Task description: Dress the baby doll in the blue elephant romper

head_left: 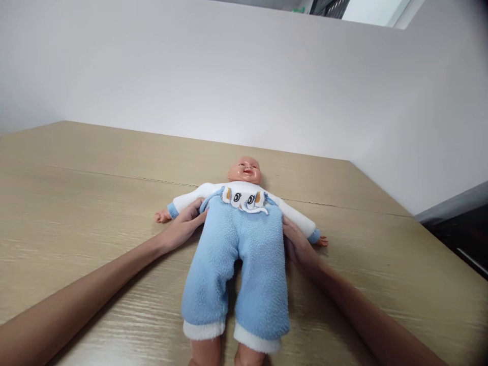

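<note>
A baby doll [246, 170] lies on its back on the wooden table, head away from me and arms spread. It wears a white long-sleeved top [299, 216] with blue cuffs. Over that are light blue fleece overalls [240, 234] with an elephant face on the bib and white leg hems. My left hand [186, 221] is closed on the overalls' left side edge, near the waist. On the opposite side my right hand [301, 246] grips the overalls at the hip, its fingertips partly hidden by the cloth. The doll's lower legs [206, 352] run out of the frame.
The wooden table [95, 168] has a thin seam across it. A white wall [190, 76] rises behind its far edge, with an opening at the top right. Beyond the table's right edge stands a dark object [465, 229].
</note>
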{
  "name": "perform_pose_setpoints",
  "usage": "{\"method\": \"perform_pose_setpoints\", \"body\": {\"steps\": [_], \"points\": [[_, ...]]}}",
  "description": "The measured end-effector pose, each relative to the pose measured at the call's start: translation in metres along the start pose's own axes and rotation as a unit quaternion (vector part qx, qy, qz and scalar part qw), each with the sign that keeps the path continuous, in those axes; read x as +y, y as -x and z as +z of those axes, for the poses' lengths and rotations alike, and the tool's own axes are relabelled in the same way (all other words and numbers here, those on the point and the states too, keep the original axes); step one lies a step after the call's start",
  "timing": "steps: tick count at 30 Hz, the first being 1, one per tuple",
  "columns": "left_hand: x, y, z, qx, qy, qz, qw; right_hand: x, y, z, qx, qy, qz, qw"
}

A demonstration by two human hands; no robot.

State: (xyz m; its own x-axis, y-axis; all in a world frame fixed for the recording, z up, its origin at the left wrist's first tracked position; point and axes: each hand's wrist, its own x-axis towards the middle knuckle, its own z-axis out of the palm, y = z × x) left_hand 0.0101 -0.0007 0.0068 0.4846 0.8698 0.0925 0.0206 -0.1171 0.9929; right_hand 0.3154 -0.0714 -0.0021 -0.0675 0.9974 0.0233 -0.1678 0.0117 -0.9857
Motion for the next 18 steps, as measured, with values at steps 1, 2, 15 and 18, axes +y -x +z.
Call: {"method": "perform_pose_setpoints", "body": {"steps": [1,2,15,18], "points": [[-0.001,0.0,-0.002,0.001,-0.02,0.002,1.0,-0.002,0.0,-0.004,-0.007,0.036,-0.013,0.999],[-0.001,0.0,-0.005,0.0,-0.043,0.002,0.999,-0.004,0.0,-0.009,-0.011,0.077,-0.023,0.997],[0.002,0.004,-0.02,-0.057,-0.107,-0.006,0.993,-0.007,0.0,-0.034,-0.068,0.241,-0.082,0.965],[0.001,0.005,-0.003,-0.019,0.048,-0.053,0.997,-0.007,0.005,-0.022,-0.044,0.126,-0.01,0.991]]}}
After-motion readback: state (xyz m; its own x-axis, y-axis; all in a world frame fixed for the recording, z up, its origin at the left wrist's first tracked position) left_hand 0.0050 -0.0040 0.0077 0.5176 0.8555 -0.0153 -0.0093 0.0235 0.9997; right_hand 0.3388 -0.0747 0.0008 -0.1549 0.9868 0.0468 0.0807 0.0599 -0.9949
